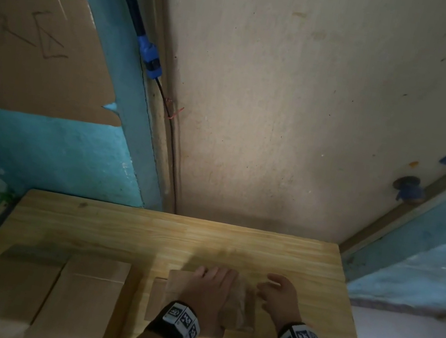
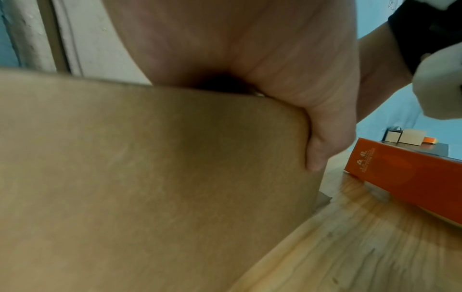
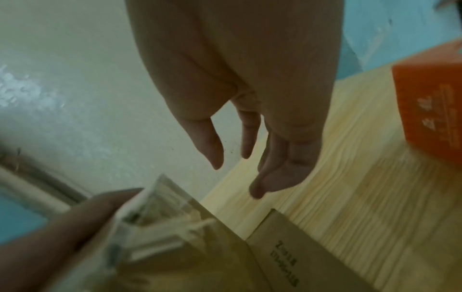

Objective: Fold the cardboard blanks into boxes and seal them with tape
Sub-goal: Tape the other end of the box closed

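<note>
Head view shows the cardboard box (image 1: pixel 211 299) lying on the wooden surface (image 1: pixel 116 233), under the left hand (image 1: pixel 210 290), whose grip curls over its far edge, thumb pressed on the side. Clear tape (image 3: pixel 160 201) lies beside that grip. Right of it, the right hand (image 1: pixel 276 299) hovers, fingers spread and holding nothing. Flat cardboard blanks (image 1: pixel 70 296) lie left of the grip; an orange carton (image 2: pixel 405 175) stands right.

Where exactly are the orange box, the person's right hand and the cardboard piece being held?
orange box (image 2: pixel 410 177): left wrist view, on its long orange side.
right hand (image 1: pixel 278 297): head view, on its back.
cardboard piece (image 2: pixel 150 177): left wrist view, on its broad brown face.
</note>
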Tool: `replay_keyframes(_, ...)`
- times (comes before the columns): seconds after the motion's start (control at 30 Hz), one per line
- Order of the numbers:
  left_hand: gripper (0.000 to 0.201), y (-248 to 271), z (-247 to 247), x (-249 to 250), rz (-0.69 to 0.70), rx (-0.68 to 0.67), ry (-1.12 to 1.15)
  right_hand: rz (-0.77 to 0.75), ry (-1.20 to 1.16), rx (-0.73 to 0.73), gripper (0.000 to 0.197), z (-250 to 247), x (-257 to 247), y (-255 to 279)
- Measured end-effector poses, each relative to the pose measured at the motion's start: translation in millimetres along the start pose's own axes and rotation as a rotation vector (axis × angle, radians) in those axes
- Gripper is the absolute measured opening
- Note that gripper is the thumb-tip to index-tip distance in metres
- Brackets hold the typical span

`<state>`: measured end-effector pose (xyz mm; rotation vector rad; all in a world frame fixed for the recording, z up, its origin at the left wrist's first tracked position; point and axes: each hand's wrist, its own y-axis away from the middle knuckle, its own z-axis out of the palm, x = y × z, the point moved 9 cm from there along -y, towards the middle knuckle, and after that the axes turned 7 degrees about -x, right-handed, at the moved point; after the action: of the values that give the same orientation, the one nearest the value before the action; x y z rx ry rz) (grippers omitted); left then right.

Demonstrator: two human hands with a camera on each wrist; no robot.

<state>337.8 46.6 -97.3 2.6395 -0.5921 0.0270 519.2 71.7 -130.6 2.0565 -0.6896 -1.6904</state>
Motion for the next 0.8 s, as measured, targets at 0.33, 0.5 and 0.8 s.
replay_keyframes(0.33,0.125,-0.7,-1.3,-0.2,0.012,-0.034,-0.002,-0.49,0.529,0.054,0.04,22.4,-52.7,53.0)
replay_keyframes(0.5,0.125,-3.3,2.7,1.2,0.017,-0.037,-0.01,-0.418,0.591,0.039,0.041,29.3,-30.3,61.0)
replay_keyframes(0.8,0.093,-10.2,-14.3,-4.3,-0.052,-0.092,0.304,-0.28,0.538,-0.04,0.037,42.0,-20.1,68.2)
